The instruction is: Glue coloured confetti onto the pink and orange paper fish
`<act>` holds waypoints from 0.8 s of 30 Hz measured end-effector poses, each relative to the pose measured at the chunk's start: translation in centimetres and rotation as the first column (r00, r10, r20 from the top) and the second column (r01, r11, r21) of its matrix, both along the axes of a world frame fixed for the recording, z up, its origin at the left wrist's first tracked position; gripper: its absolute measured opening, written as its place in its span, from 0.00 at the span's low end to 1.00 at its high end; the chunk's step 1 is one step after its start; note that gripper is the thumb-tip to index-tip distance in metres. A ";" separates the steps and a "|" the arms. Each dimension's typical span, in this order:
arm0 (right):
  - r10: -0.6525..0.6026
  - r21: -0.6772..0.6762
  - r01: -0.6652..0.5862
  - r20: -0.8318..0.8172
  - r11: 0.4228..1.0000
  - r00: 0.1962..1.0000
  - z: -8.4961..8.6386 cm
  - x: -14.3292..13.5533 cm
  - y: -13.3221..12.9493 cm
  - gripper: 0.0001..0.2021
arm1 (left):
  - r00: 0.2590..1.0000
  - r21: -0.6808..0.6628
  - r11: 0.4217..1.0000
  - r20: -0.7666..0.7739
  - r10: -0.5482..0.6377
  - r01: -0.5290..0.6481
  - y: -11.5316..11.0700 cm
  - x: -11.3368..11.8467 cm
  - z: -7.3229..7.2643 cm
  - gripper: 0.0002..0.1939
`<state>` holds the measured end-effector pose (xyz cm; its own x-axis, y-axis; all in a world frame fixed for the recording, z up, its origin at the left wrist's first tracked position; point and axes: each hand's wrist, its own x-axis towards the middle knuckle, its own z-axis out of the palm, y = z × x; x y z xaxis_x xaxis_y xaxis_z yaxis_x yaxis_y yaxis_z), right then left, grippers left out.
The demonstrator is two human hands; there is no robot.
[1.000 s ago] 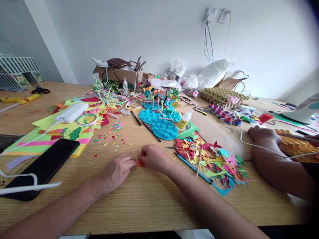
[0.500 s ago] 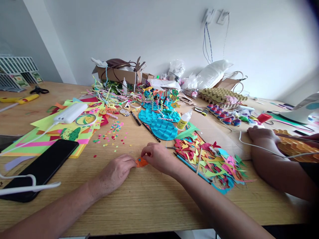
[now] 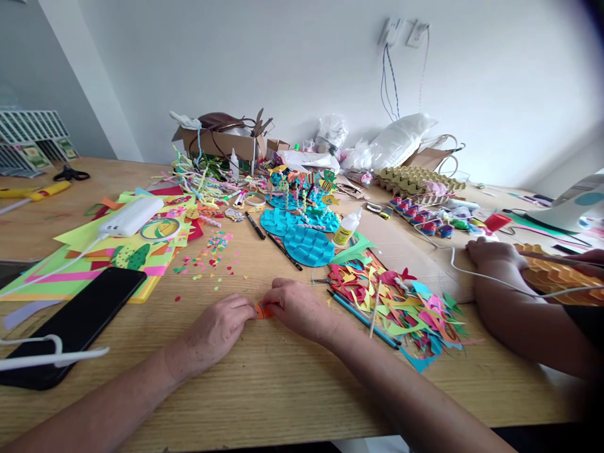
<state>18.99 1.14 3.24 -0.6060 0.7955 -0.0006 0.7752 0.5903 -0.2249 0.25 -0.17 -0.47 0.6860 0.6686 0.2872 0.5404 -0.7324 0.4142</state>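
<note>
A small orange paper cutout (image 3: pixel 264 311) with dark marks lies between my two hands, just above the bare wood near the table's front. My left hand (image 3: pixel 226 327) pinches its left end, fingertips pressed together. From the other side, my right hand (image 3: pixel 297 308) bends over the piece with thumb and forefinger closed on its right end. Fingers cover much of the cutout, so its full outline is hidden. Beyond my hands, tiny paper confetti (image 3: pixel 218 242) is scattered, and a blue woven paper disc (image 3: pixel 309 245) lies beside a glue bottle (image 3: pixel 348 226).
Right of my hands lie a heap of paper scraps (image 3: pixel 391 302) and blue pencils (image 3: pixel 363 319). A black phone (image 3: pixel 80 327) and coloured sheets (image 3: pixel 42 270) lie left. Another person's hand (image 3: pixel 495 251) works by an orange egg tray (image 3: pixel 561 277), with a white cable (image 3: pixel 455 264) between.
My right hand has come slightly down and left over the orange paper cutout, covering more of it. My left hand stays at its left end. The view has shifted a little.
</note>
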 end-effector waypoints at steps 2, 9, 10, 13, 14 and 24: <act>0.000 -0.005 0.000 -0.010 1.000 1.000 0.0 0.0 0.0 0.11 | 1.000 0.000 1.000 0.005 -0.003 0.003 0.0 0.0 0.0 0.17; -0.036 -0.040 0.031 -0.125 0.999 0.991 -0.1 0.2 0.2 0.12 | 1.000 0.010 1.000 0.007 0.000 0.000 0.0 0.0 0.0 0.17; -0.036 -0.049 0.030 -0.119 0.998 0.992 -0.1 0.2 0.2 0.12 | 1.000 0.010 1.000 0.011 -0.001 0.001 0.0 0.0 0.0 0.17; -0.037 -0.087 0.028 -0.098 0.996 0.994 -0.2 0.0 0.2 0.12 | 1.000 0.016 1.000 0.020 0.000 -0.001 0.0 0.0 0.0 0.17; -0.044 -0.100 0.034 -0.095 0.994 0.995 -0.2 -0.1 0.2 0.12 | 1.000 0.017 1.000 0.021 -0.001 0.001 0.0 0.0 0.0 0.17; -0.079 -0.090 0.069 -0.108 0.994 0.991 -0.5 -0.1 0.3 0.12 | 0.999 0.022 1.000 0.038 -0.004 0.003 0.0 0.0 0.0 0.17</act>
<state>18.89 1.47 2.77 -0.5455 0.8381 -0.0070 0.7834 0.5069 -0.3596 0.27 -0.19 -0.48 0.6767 0.6591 0.3280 0.5215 -0.7436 0.4184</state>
